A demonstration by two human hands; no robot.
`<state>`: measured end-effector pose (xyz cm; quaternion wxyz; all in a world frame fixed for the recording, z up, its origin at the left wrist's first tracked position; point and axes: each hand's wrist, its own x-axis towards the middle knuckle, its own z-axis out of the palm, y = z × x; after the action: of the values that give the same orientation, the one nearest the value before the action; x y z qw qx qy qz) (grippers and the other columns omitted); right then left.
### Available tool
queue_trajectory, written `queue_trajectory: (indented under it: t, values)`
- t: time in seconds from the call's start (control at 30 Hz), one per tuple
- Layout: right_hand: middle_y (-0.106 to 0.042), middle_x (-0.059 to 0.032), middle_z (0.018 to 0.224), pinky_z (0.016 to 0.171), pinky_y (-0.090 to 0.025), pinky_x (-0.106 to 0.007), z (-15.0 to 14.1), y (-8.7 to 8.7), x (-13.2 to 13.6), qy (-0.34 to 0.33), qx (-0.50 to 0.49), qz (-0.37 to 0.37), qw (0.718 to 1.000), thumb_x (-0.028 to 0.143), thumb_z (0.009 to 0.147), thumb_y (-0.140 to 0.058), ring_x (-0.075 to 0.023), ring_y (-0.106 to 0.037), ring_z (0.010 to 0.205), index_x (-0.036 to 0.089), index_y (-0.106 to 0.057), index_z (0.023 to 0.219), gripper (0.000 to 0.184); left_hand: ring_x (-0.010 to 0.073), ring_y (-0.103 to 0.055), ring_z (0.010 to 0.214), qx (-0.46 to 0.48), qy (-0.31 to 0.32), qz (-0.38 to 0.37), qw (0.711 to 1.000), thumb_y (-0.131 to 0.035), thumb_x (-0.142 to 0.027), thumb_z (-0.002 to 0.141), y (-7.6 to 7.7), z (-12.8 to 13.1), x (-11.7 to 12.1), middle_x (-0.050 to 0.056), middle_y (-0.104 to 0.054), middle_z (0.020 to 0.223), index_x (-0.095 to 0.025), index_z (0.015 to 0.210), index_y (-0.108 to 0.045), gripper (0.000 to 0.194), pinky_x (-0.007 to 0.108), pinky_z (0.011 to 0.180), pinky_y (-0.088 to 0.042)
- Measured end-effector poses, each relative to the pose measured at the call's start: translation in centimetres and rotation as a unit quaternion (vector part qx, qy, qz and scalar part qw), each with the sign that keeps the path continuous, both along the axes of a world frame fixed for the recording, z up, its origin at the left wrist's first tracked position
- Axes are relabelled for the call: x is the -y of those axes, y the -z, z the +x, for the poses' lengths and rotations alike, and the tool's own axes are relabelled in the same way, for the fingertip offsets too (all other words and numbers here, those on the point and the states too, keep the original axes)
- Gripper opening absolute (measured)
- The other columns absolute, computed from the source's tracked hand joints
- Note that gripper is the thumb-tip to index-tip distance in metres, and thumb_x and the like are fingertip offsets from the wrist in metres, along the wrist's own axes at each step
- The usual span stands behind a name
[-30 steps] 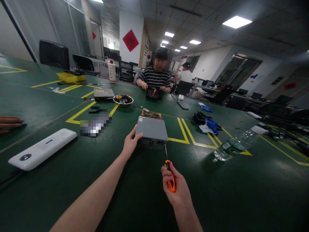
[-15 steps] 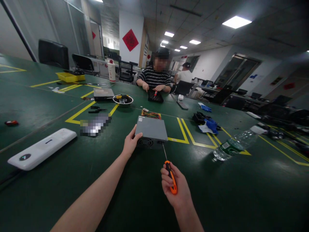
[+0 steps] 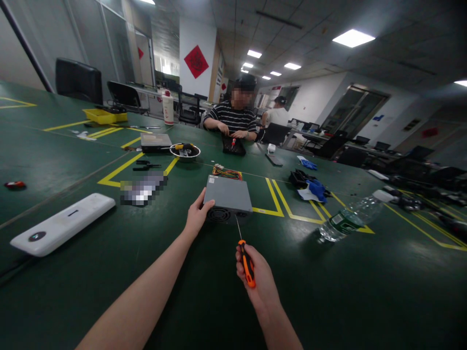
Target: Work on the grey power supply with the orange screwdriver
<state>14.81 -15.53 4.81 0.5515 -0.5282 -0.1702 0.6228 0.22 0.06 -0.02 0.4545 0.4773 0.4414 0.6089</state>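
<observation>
A grey computer power supply [image 3: 229, 194] is in the middle of the head view, its fan grille facing me and its bundled coloured cables [image 3: 226, 172] behind it. My left hand [image 3: 199, 214] grips its left side, the thumb on the near top edge and the other fingers mostly hidden. In my right hand [image 3: 255, 272] is an orange and black screwdriver [image 3: 247, 265], fingers closed round the handle. Its thin shaft points up at the power supply's near face, right of the fan. Whether the tip touches is too small to tell.
Right of me a clear water bottle [image 3: 350, 218] lies tilted on the green table [image 3: 175, 311]. A white elongated device [image 3: 65, 223] is at left. Farther back are a metal bowl [image 3: 185, 151] with tools and blue gloves [image 3: 316, 190]. Across the table a person [image 3: 231, 116] handles a black part.
My right hand has moved left with the screwdriver, its tip shifting from the power supply's right corner toward the fan. My left hand keeps its hold.
</observation>
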Motion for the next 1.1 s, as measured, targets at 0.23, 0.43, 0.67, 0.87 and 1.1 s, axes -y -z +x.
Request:
queue_trajectory:
  t: [0.23,0.43,0.67,0.87,1.1]
  values:
    - [-0.051,0.0058,0.063,0.044,-0.033,-0.019,1.9,0.5,0.3,0.078,0.207,0.099,0.97,0.04,0.076,-0.057,-0.0059,-0.043,0.047,0.02,-0.052,0.076,0.021,0.021,-0.044,0.12,-0.001,0.001,-0.003,1.0,-0.063,-0.039,0.068,-0.4,-0.1,0.2,0.001,-0.05,0.129,-0.026,0.127,-0.045,0.063,0.032,0.103,-0.03]
    - [-0.051,0.0046,0.066,0.047,-0.036,-0.022,2.6,0.9,0.8,0.035,0.371,0.089,0.924,0.044,0.078,-0.052,-0.0091,-0.045,0.05,0.021,-0.053,0.083,0.024,0.0219,-0.049,0.114,-0.004,0.004,-0.008,1.0,-0.062,-0.04,0.068,-0.4,-0.1,0.2,0.0,-0.053,0.126,-0.026,0.128,-0.044,0.064,0.033,0.101,-0.032]
    - [-0.061,-0.0018,0.085,0.068,-0.042,-0.028,1.3,0.2,0.8,-0.039,0.483,0.081,0.871,0.041,0.08,-0.045,-0.0174,-0.057,0.078,0.022,-0.055,0.089,0.023,0.0214,-0.046,0.118,-0.002,0.01,-0.004,1.0,-0.062,-0.04,0.069,-0.3,-0.1,0.1,0.0,-0.049,0.129,-0.026,0.128,-0.043,0.064,0.032,0.101,-0.032]
    - [-0.062,-0.0033,0.088,0.07,-0.043,-0.03,0.8,-0.2,0.7,-0.043,0.497,0.077,0.863,0.041,0.082,-0.042,-0.0189,-0.058,0.08,0.021,-0.055,0.09,0.025,0.0212,-0.046,0.118,0.004,0.014,-0.005,1.0,-0.062,-0.04,0.069,-0.3,-0.1,0.2,0.0,-0.049,0.13,-0.027,0.128,-0.043,0.063,0.032,0.101,-0.031]
    - [-0.063,-0.0029,0.088,0.07,-0.043,-0.031,0.8,0.0,0.5,-0.022,0.478,0.099,0.873,0.041,0.08,-0.047,-0.0197,-0.059,0.08,0.022,-0.057,0.089,0.024,0.0213,-0.049,0.115,0.013,0.012,-0.016,1.0,-0.062,-0.039,0.068,-0.7,0.0,0.4,0.001,-0.049,0.129,-0.025,0.127,-0.044,0.064,0.033,0.101,-0.032]
